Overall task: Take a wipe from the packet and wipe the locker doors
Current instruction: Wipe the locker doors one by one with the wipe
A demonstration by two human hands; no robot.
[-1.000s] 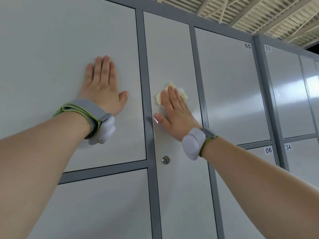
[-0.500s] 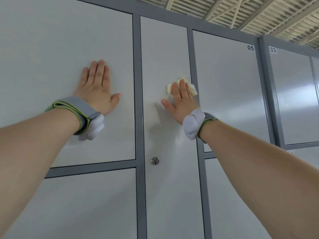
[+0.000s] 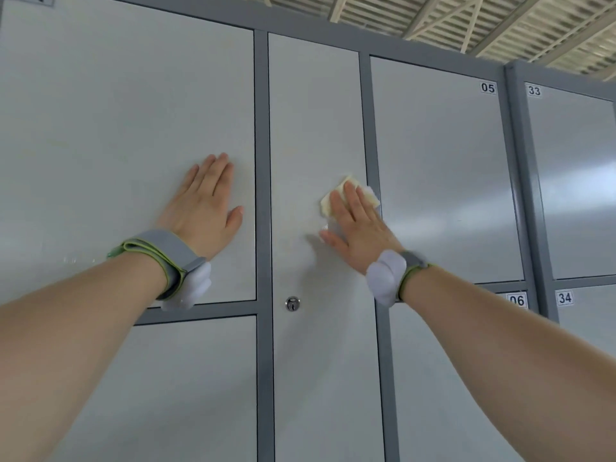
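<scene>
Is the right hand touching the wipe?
Touching. The head view shows the right hand with straight fingers laid flat over the wipe, pressing it against the narrow locker door.

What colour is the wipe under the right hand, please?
Pale yellow wipe, seen in the head view.

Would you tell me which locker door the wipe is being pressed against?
The tall narrow door in the middle, the only one showing a round lock; the right hand presses the wipe flat on it.
</scene>
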